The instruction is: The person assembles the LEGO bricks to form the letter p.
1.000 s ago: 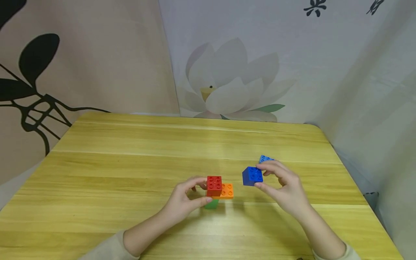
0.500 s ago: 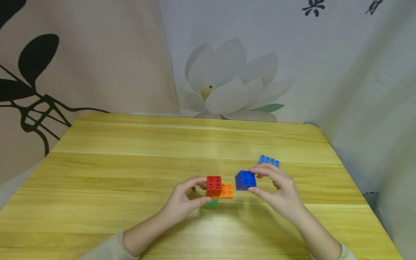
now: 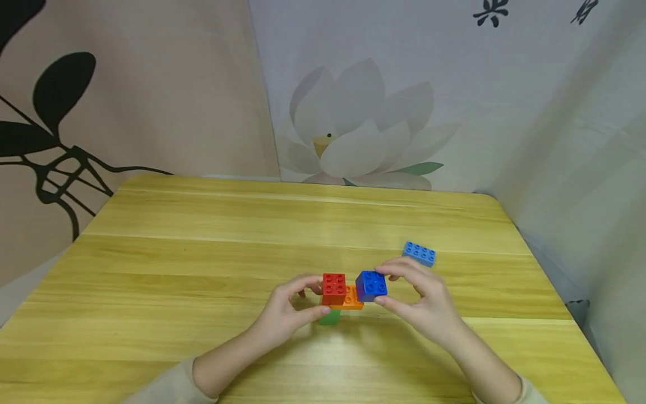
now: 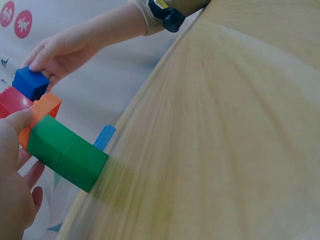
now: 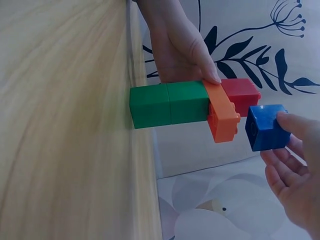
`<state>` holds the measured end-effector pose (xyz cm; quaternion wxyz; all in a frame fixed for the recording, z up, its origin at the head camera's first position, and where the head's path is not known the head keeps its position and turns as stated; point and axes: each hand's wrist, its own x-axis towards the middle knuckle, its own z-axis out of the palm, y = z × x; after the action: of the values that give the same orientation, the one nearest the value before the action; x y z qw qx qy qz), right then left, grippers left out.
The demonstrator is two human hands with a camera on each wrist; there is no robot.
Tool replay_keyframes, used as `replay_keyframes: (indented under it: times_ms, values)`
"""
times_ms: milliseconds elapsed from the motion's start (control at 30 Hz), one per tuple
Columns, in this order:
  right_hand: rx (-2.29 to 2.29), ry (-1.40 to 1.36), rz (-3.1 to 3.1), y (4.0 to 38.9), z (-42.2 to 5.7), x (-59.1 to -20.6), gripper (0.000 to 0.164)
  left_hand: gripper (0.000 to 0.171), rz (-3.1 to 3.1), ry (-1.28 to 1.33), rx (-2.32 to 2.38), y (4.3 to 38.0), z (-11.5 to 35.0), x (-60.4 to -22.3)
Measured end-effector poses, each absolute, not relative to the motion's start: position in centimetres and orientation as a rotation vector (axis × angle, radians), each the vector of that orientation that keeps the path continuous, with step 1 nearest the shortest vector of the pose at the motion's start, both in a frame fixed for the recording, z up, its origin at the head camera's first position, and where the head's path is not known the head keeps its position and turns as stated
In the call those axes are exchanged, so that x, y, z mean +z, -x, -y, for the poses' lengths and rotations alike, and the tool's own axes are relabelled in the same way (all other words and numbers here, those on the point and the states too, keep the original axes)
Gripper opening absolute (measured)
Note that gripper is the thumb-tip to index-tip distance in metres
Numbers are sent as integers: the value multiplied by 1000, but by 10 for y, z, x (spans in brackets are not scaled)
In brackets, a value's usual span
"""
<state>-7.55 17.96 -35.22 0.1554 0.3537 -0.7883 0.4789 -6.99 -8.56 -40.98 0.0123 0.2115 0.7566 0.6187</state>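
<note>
A stack of toy bricks stands upright on the table: two green bricks (image 5: 170, 104), one on the other, a wider orange brick (image 3: 354, 298) across them and a red brick (image 3: 333, 288) on the orange one's left half. My left hand (image 3: 282, 314) pinches the stack near the orange brick, its thumb (image 4: 21, 120) lying against that brick. Between thumb and fingers, my right hand (image 3: 426, 297) holds a dark blue brick (image 3: 371, 286). It hovers over the orange brick's bare studs, right of the red brick; a small gap shows in the right wrist view.
A lighter blue, longer brick (image 3: 419, 254) lies on the wooden table (image 3: 212, 269) behind my right hand. Fabric with printed flowers (image 3: 363, 123) hangs behind the table's far edge, and more fabric (image 3: 580, 185) hangs along its right side.
My right hand has moved left and slightly nearer with the dark blue brick, from beside the stack to over the orange brick. The lighter blue brick is now uncovered. My left hand stays put.
</note>
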Motion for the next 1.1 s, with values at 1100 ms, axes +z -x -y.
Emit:
replay_keyframes:
  times_ms: [1100]
  values:
    - [1271, -1058, 2257, 77, -174, -360, 48, 43, -2365, -665, 1926, 70, 86, -409]
